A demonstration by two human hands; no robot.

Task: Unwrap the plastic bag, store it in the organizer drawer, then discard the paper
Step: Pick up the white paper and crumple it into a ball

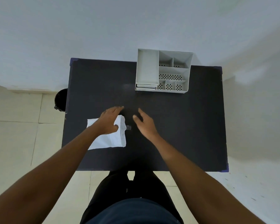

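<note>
A person stands at the near edge of a dark, matte rectangular table with blue tape at its corners, both bare forearms reaching out over it. The left hand lies palm-down with fingers stretched flat over the top of a crumpled white sheet of paper, which sits on the left-centre part of the table; the thumb presses against the paper's upper right portion, and the fingertips reach past its far edge onto the dark surface. Whether the hand pinches the paper or only rests on it cannot be told. Just beside the paper's right edge lies a small, greyish, see-through scrap — possibly the plastic bag, though it is too small and faint to say for sure. The right hand is apart from the paper, to its right, fingers loosely spread and empty, grasping nothing, held just above or on the table. At the far right side of the table stands a pale grey plastic desk organizer with one long tray on its left, several smaller compartments with perforated bottoms on its right, and a shallow drawer front low at its near left — shut, as far as can be seen. A black round bin stands on the tiled floor just beside the table's left edge.
</note>
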